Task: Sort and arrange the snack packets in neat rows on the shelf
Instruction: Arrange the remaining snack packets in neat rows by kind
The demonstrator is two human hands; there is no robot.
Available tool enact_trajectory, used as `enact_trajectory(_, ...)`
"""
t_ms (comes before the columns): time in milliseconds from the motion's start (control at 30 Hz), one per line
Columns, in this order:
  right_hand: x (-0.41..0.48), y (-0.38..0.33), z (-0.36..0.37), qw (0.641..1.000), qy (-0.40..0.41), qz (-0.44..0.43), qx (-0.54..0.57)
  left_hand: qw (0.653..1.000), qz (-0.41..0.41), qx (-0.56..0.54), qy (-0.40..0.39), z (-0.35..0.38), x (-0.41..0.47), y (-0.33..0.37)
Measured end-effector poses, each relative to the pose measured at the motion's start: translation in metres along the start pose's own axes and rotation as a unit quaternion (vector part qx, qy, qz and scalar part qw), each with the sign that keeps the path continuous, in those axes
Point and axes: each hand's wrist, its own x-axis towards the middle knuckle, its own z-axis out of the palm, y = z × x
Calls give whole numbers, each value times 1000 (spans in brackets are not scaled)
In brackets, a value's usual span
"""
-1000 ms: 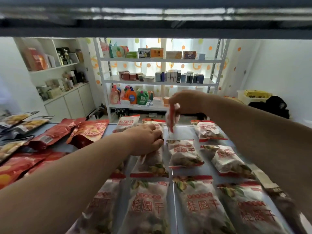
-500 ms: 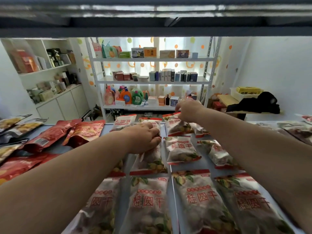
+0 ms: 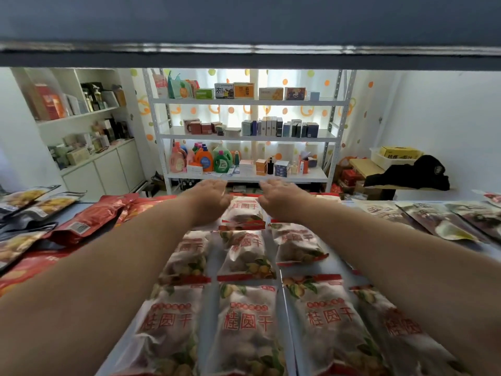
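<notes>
while red pouches (image 3: pixel 89 223) lie jumbled to the left and a dark upper ledge (image 3: pixel 244 54) hangs overhead, snack packets (image 3: pixel 245 256) lie in rows on the shelf (image 3: pixel 214 240). the left hand (image 3: pixel 208 196) and right hand (image 3: pixel 279 198) reach out flat, fingers straight, gripping nothing, flanking the farthest middle packet (image 3: pixel 242 213).

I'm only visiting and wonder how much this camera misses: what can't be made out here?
Head view: fingertips of the left hand and right hand are motion-blurred; contact with the far packet is unclear.
What lies beside it is hidden by both hands.
Front-row packets are cut off by the bottom edge.
Box labels on the white rack are too small.
</notes>
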Motion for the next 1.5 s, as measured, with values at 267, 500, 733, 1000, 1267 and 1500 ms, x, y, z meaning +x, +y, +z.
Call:
enact_trajectory(267, -11, -48, 7, 995, -98, -32, -8, 990, -84, 35, -104, 32, 18, -38)
enact_trajectory(500, -38, -71, -5, 996, -50, -71, 27, 995, -60, -13, -82, 13, 6, -42)
enact_trajectory(733, -77, -89, 2, 990, -125, -65, -23, 997, -30, 63, 25, -9, -8, -77)
enact_trajectory(1000, -75, -103, -1, 991, -131, -36, -11, 995, -83, 37, -48, 2, 15, -44)
enact_trajectory(1267, -77, -108, -8, 990, -142, -18, 4, 996, 9, 56, -66, -14, 16, -53)
enact_trajectory(1500, -75, -106, -1, 992, -126, -16, -4, 1000, 22, 0, -7, -11, 18, -61)
